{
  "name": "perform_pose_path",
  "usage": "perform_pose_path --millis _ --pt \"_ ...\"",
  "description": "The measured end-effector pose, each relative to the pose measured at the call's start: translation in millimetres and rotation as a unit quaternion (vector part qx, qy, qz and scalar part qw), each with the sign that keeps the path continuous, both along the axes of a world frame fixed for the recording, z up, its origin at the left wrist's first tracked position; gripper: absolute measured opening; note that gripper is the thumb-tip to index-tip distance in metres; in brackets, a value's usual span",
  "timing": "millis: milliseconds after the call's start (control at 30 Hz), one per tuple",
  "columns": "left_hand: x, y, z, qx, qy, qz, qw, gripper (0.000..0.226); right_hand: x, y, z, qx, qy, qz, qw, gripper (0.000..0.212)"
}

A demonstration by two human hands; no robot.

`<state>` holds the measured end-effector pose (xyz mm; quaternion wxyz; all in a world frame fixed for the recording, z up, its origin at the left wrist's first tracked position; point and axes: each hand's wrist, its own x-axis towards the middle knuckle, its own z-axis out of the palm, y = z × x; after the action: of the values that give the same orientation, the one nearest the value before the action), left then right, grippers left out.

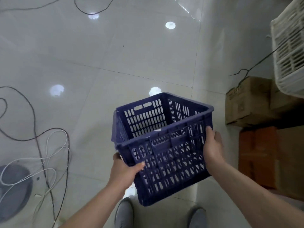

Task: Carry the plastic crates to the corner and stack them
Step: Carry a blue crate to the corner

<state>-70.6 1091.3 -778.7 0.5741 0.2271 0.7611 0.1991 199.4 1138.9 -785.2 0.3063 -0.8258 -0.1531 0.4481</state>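
A dark blue slotted plastic crate (164, 145) hangs in the air in front of me, empty and tilted toward me. My left hand (125, 170) grips its near left corner, thumb on the near wall. My right hand (213, 148) holds the near right corner, fingers wrapped round the edge. A white slotted plastic crate (289, 50) stands tilted at the upper right, on top of cardboard boxes.
Brown cardboard boxes (246, 99) and an orange box (258, 155) line the right side. Black and white cables (49, 145) sprawl over the glossy tiled floor at left, beside a grey round base (14, 188). My two grey shoes (124, 213) show at the bottom.
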Motion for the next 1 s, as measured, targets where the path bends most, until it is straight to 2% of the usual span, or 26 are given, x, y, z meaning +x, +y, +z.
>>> perform_pose_path --millis 67,100,167,233,333,400,433,533,633,767,900,1000 --pt "18 -21 -5 -0.006 0.002 -0.035 0.999 0.073 -25 -11 22 -0.002 0.038 -0.057 0.998 0.123" --pt "27 -32 -9 -0.004 -0.002 -0.051 0.999 0.077 -40 -15 34 -0.006 0.067 -0.065 0.996 0.123" --pt "43 -54 -18 -0.006 -0.025 -0.08 0.996 0.081 -62 -24 45 -0.015 0.101 -0.062 0.993 0.104" --pt "57 -75 -24 -0.027 -0.07 -0.118 0.99 0.071 -66 -32 41 -0.011 0.085 -0.077 0.993 0.097" --pt "60 -96 -23 -0.058 -0.083 -0.302 0.948 0.064 -46 -43 26 -0.021 0.019 -0.089 0.996 0.09" --pt "49 -93 -32 -0.064 -0.072 -0.366 0.926 0.064 -22 -56 13 -0.04 -0.02 -0.094 0.995 0.068" --pt "42 -86 -40 -0.063 -0.054 -0.373 0.924 0.063 -8 -65 7 -0.05 -0.035 -0.09 0.994 0.057" --pt "14 -54 -61 -0.064 0.078 -0.325 0.94 0.06 38 -92 -26 -0.077 -0.08 -0.023 0.994 0.034" --pt "-10 -17 -83 -0.023 0.201 -0.303 0.931 0.07 74 -114 -58 -0.079 -0.077 0.004 0.994 0.044" --pt "-22 22 -127 0.083 0.293 -0.351 0.885 0.071 103 -132 -100 -0.073 -0.019 0.007 0.997 0.054" --pt "-24 40 -161 0.054 0.311 -0.368 0.875 0.053 114 -147 -144 -0.098 0.001 0.009 0.995 0.052" --pt "-42 22 -178 0.005 0.367 -0.393 0.843 0.051 111 -158 -165 -0.122 0.015 0.044 0.991 0.053"
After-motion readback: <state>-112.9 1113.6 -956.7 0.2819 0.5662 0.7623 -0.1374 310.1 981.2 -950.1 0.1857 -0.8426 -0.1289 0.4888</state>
